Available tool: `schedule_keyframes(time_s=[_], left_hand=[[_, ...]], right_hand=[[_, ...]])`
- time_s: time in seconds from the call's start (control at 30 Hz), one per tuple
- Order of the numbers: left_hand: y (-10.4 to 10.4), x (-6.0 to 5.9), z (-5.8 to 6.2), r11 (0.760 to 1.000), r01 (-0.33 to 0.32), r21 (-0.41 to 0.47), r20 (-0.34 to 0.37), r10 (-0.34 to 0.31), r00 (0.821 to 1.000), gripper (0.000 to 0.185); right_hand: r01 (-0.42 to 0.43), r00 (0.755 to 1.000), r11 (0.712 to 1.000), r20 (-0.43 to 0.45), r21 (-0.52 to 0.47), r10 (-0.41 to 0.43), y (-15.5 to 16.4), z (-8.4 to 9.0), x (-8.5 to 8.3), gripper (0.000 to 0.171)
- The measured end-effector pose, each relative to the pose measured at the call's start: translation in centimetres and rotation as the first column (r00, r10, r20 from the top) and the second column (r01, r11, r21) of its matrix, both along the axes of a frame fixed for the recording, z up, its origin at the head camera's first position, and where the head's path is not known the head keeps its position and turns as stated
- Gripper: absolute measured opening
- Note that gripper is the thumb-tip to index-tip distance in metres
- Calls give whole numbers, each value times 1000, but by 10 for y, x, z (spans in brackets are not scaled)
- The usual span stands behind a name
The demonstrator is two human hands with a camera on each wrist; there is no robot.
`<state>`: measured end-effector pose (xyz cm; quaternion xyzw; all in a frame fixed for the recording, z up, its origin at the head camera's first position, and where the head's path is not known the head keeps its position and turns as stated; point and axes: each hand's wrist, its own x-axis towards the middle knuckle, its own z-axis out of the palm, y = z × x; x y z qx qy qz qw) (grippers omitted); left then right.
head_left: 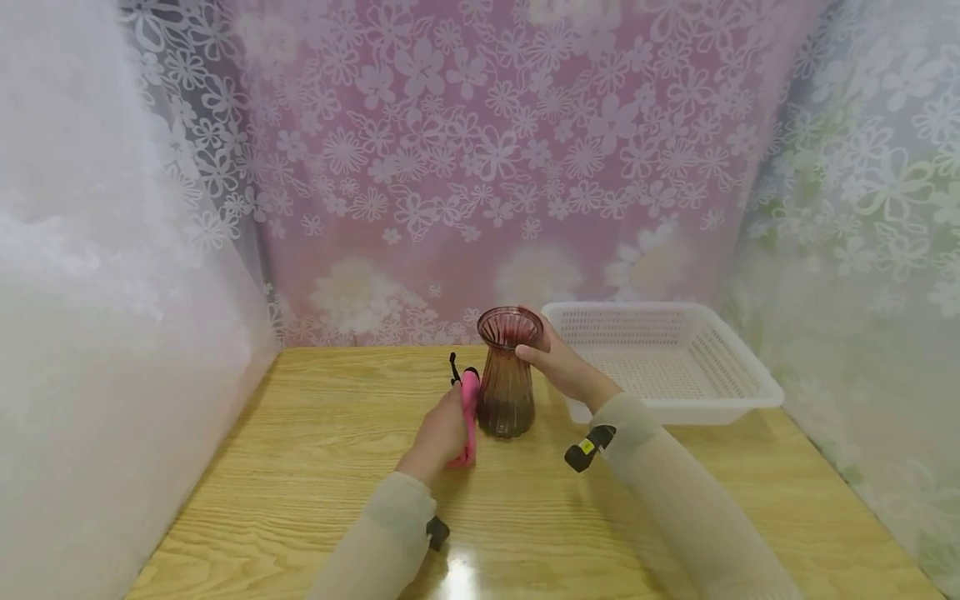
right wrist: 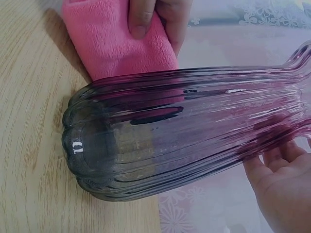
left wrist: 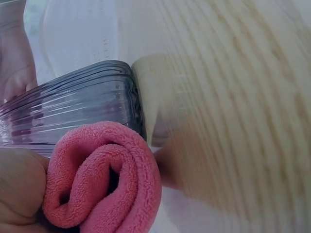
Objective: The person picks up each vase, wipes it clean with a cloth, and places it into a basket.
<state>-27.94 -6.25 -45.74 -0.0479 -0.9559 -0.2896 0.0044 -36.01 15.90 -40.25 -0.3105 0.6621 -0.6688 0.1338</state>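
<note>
A ribbed purple-tinted glass vase (head_left: pixel 507 385) stands upright on the wooden table (head_left: pixel 315 467). My right hand (head_left: pixel 546 357) grips its neck just under the rim; in the right wrist view the right hand's fingers (right wrist: pixel 284 182) curl behind the glass of the vase (right wrist: pixel 184 136). My left hand (head_left: pixel 444 429) holds a folded pink cloth (head_left: pixel 469 408) and presses it against the vase's left side. The left wrist view has the rolled cloth (left wrist: pixel 109 177) touching the vase (left wrist: pixel 73 109) near its base. In the right wrist view the left hand's fingers (right wrist: pixel 146 17) pinch the cloth (right wrist: pixel 112 46).
A white perforated plastic basket (head_left: pixel 738 375) sits on the table just right of the vase, behind my right forearm. Flower-patterned curtains close in the back and both sides. A small black loop (head_left: pixel 453 367) sticks up from the cloth's top.
</note>
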Motion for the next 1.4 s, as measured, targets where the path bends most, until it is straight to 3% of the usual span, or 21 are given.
schedule_keyframes(time_s=[0.2, 0.53, 0.83, 1.07, 1.4], left_hand=[[-7, 3, 5, 1000, -15, 7, 6, 15, 1000, 67], [-16, 8, 30, 996, -57, 73, -13, 58, 998, 62], [-20, 12, 50, 998, -27, 65, -144, 37, 989, 58], [-19, 14, 65, 994, -15, 112, -210, 38, 977, 55], [-13, 20, 87, 987, -37, 159, -299, 84, 951, 56]], right_hand=[[3, 1000, 1000, 5, 13, -3, 0, -2, 1, 86], [17, 1000, 999, 3, 27, -17, 0, 1, 1, 86], [19, 1000, 1000, 1, 22, -19, 0, 0, -1, 87], [5, 1000, 1000, -2, 8, -5, 0, 0, 0, 91], [8, 1000, 1000, -18, 11, -8, -1, 1, 2, 93]])
